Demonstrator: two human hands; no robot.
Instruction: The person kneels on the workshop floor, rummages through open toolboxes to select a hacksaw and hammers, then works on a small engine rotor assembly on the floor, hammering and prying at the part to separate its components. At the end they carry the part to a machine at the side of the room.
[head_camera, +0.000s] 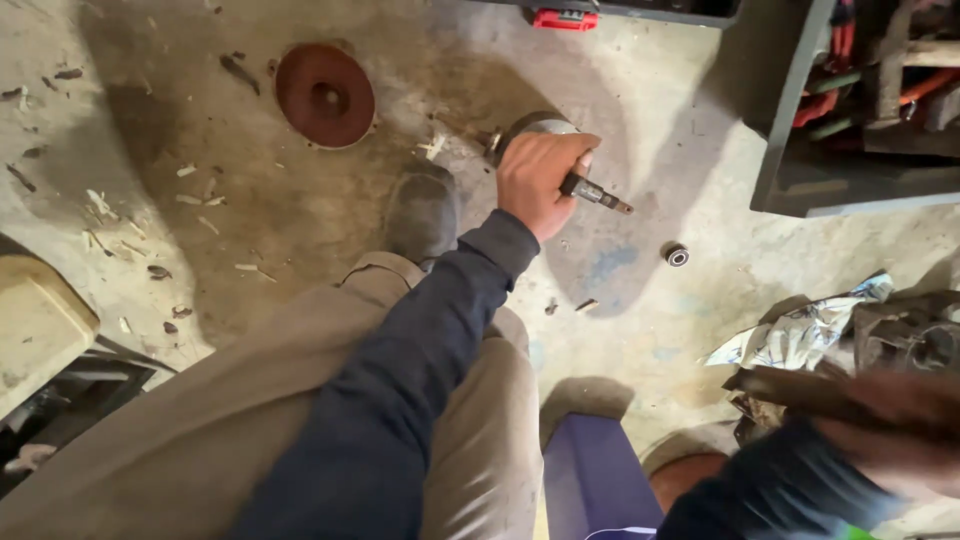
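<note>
My left hand (540, 178) reaches out over my knee and is closed around a grey round metal part (535, 126) that lies on the concrete floor. A short dark shaft (598, 194) sticks out of the fist to the right. My right hand (905, 425) is at the lower right, badly blurred. It grips a dark bar-like tool (800, 390) that points left. A small black ring-shaped bearing (677, 254) lies on the floor a little to the right of the shaft.
A rust-red disc (325, 95) lies on the floor at upper left, and my shoe (422, 210) is beside the left hand. Crumpled paper (800, 335) and a metal housing (920, 340) sit at right. A dark cabinet (795, 120) stands upper right, a cream container (35, 320) at left, a purple object (590, 480) below.
</note>
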